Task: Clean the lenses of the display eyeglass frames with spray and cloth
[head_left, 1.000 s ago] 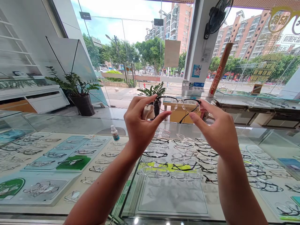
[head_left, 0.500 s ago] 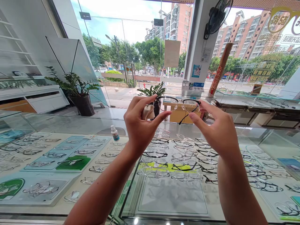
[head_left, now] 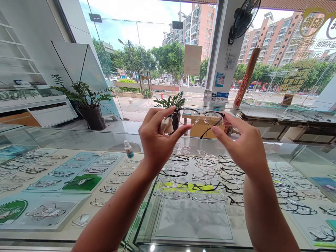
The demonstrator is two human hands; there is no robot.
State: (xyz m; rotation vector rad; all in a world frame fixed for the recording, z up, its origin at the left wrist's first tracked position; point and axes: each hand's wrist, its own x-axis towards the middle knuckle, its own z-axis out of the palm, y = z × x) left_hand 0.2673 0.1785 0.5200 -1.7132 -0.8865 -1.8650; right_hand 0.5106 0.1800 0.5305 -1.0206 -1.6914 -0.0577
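A pair of eyeglasses (head_left: 202,114) with a dark upper rim and clear lenses is raised above the glass counter, between my two hands. My left hand (head_left: 157,134) pinches its left end between thumb and forefinger. Tucked in the curled fingers of that same hand is a crumpled pale cloth (head_left: 166,125). My right hand (head_left: 243,140) grips the frame's right end near the hinge with thumb and fingers. One dark temple arm slants down between the lenses and my right thumb; the other is hidden.
Many spectacle frames lie in rows inside the glass display counter (head_left: 194,220). On its top stands a small spray bottle (head_left: 128,149), left of my left hand. Beyond are a potted plant (head_left: 91,113), a glass front and a wall fan (head_left: 243,19).
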